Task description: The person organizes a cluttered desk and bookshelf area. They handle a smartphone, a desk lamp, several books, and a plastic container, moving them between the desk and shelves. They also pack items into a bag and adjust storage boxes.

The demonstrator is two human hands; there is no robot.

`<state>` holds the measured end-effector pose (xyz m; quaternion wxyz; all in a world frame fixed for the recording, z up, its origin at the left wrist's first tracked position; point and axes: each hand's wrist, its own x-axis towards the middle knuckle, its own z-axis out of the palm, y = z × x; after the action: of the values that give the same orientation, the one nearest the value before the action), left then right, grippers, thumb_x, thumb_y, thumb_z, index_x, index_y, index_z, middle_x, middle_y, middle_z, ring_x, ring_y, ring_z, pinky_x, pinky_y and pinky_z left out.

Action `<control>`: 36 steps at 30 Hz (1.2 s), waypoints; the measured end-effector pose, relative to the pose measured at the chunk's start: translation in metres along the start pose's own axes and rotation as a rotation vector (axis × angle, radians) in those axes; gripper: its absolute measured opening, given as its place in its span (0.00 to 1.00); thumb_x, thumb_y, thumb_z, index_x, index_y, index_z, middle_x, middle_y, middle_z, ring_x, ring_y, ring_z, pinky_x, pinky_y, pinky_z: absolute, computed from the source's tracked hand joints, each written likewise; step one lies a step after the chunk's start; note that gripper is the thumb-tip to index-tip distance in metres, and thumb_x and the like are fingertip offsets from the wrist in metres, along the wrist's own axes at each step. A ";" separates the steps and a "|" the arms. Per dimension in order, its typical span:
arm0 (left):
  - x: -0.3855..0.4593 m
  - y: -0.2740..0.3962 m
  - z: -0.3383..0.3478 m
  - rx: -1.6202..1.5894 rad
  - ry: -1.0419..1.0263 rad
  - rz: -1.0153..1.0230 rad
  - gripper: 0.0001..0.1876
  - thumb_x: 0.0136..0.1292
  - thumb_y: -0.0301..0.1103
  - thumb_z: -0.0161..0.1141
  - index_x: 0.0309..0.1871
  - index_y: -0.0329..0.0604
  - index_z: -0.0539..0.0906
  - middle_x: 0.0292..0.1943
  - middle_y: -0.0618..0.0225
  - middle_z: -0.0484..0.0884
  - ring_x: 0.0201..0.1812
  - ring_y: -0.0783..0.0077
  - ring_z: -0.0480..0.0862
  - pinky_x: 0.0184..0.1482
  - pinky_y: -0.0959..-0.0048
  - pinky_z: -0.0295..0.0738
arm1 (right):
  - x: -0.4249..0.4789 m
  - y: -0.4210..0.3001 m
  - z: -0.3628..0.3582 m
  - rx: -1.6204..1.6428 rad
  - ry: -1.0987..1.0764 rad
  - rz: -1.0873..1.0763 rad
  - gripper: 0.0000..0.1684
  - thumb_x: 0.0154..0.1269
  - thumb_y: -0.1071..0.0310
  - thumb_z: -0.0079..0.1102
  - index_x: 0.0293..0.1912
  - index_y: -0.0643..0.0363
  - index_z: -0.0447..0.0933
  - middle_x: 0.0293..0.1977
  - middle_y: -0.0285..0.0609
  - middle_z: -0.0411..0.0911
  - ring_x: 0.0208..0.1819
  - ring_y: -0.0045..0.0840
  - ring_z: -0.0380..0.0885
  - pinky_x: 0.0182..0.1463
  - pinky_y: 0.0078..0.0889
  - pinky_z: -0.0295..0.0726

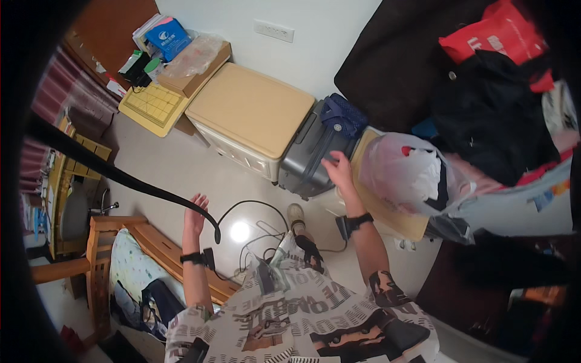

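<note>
My right hand (340,172), empty and with its fingers apart, hovers over a dark grey suitcase (313,140). A blue dotted bag (344,115) sits on that suitcase. To the right of my hand, a translucent plastic bag (390,168) with white contents rests on a tan-lidded storage box (408,227). My left hand (196,217) is held out above the floor near the wooden bed frame (136,231), partly covered by a black strap (150,188). Its visible fingers are apart and nothing shows in them. Both wrists wear black bands with small devices.
A black cable (254,202) loops across the tiled floor (168,172) by my foot. Beyond stand a tan-topped storage cabinet (254,106), a yellow table (159,125) and a cardboard box (181,84). Black clothing (490,118) and a red bag (497,34) are at right.
</note>
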<state>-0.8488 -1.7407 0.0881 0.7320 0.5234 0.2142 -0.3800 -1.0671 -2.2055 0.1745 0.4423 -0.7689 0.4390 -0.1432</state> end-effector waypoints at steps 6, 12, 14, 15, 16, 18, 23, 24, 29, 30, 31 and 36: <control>0.031 -0.006 0.150 0.221 -0.068 -0.210 0.21 0.73 0.45 0.47 0.62 0.46 0.73 0.59 0.67 0.79 0.57 0.70 0.79 0.55 0.74 0.71 | 0.147 0.009 -0.023 -0.371 0.236 0.021 0.54 0.47 0.54 0.74 0.69 0.60 0.56 0.70 0.53 0.53 0.70 0.46 0.57 0.69 0.45 0.64; 0.023 -0.014 0.175 0.259 -0.094 -0.193 0.19 0.72 0.45 0.49 0.60 0.47 0.76 0.58 0.67 0.80 0.56 0.70 0.79 0.55 0.73 0.70 | 0.208 0.007 -0.029 -0.760 0.102 0.116 0.72 0.33 0.34 0.77 0.72 0.54 0.50 0.70 0.44 0.58 0.72 0.36 0.55 0.72 0.55 0.54; 0.020 -0.004 0.179 0.242 -0.039 -0.190 0.20 0.71 0.46 0.50 0.60 0.47 0.76 0.57 0.67 0.80 0.56 0.69 0.79 0.55 0.73 0.70 | 0.214 0.012 -0.025 -0.990 0.027 0.162 0.59 0.35 0.39 0.79 0.65 0.53 0.62 0.62 0.39 0.66 0.65 0.33 0.65 0.69 0.53 0.58; 0.015 0.004 0.174 0.229 -0.002 -0.183 0.20 0.71 0.47 0.50 0.60 0.47 0.76 0.57 0.67 0.80 0.56 0.69 0.79 0.54 0.73 0.70 | 0.213 0.006 -0.020 -0.966 0.080 0.141 0.51 0.36 0.43 0.79 0.59 0.52 0.68 0.57 0.37 0.71 0.61 0.31 0.69 0.64 0.49 0.63; 0.010 0.003 0.168 0.212 -0.003 -0.159 0.21 0.71 0.48 0.51 0.60 0.47 0.76 0.57 0.66 0.80 0.57 0.69 0.79 0.55 0.72 0.69 | 0.213 0.014 -0.022 -0.978 0.047 0.048 0.43 0.39 0.46 0.78 0.55 0.50 0.71 0.52 0.38 0.75 0.58 0.32 0.72 0.61 0.45 0.65; -0.001 0.007 0.149 0.149 0.001 -0.091 0.21 0.71 0.48 0.51 0.60 0.47 0.76 0.57 0.66 0.79 0.57 0.70 0.78 0.56 0.72 0.69 | 0.205 0.015 -0.015 -0.888 -0.020 0.013 0.30 0.48 0.52 0.72 0.51 0.50 0.77 0.47 0.46 0.80 0.52 0.41 0.78 0.55 0.46 0.73; -0.035 0.012 0.077 -0.008 0.165 -0.055 0.20 0.72 0.45 0.49 0.60 0.46 0.75 0.57 0.66 0.79 0.57 0.70 0.78 0.56 0.72 0.69 | 0.123 -0.058 0.020 -0.679 -0.054 -0.051 0.21 0.54 0.51 0.67 0.44 0.53 0.83 0.38 0.53 0.83 0.43 0.50 0.80 0.46 0.50 0.78; -0.035 0.023 0.074 -0.030 0.198 -0.081 0.19 0.72 0.44 0.48 0.59 0.46 0.76 0.55 0.66 0.79 0.56 0.71 0.79 0.54 0.72 0.71 | 0.098 -0.078 0.017 -0.639 -0.021 -0.098 0.20 0.55 0.52 0.66 0.43 0.53 0.83 0.38 0.53 0.82 0.43 0.51 0.80 0.46 0.50 0.77; -0.087 -0.007 0.004 -0.260 0.309 -0.014 0.18 0.72 0.43 0.48 0.58 0.45 0.75 0.54 0.66 0.79 0.52 0.74 0.80 0.52 0.73 0.72 | -0.015 -0.140 0.057 -0.162 -0.411 -0.346 0.12 0.53 0.72 0.64 0.40 0.65 0.82 0.30 0.54 0.83 0.35 0.35 0.84 0.42 0.36 0.78; -0.095 -0.023 -0.010 -0.325 0.317 0.004 0.18 0.72 0.43 0.47 0.59 0.45 0.75 0.55 0.66 0.79 0.53 0.74 0.79 0.53 0.74 0.72 | -0.031 -0.149 0.069 -0.133 -0.497 -0.430 0.11 0.52 0.77 0.63 0.39 0.68 0.81 0.28 0.53 0.82 0.33 0.27 0.83 0.41 0.31 0.77; -0.099 -0.038 -0.025 -0.387 0.316 0.022 0.19 0.72 0.44 0.47 0.59 0.45 0.74 0.55 0.66 0.79 0.54 0.74 0.77 0.54 0.74 0.71 | -0.049 -0.162 0.083 -0.121 -0.590 -0.497 0.13 0.53 0.74 0.63 0.41 0.67 0.81 0.28 0.53 0.82 0.34 0.30 0.84 0.41 0.32 0.78; -0.178 -0.022 -0.097 -0.581 0.272 0.178 0.20 0.75 0.48 0.41 0.59 0.47 0.74 0.55 0.66 0.80 0.52 0.73 0.80 0.52 0.74 0.75 | -0.148 -0.259 0.203 -0.195 -1.078 -0.751 0.18 0.51 0.73 0.62 0.44 0.68 0.80 0.34 0.58 0.82 0.39 0.42 0.84 0.43 0.31 0.78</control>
<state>-0.9680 -1.5952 0.1671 0.8457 0.3555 0.3626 -0.1643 -0.8864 -1.9168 0.2930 0.4485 -0.8700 -0.1307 0.1576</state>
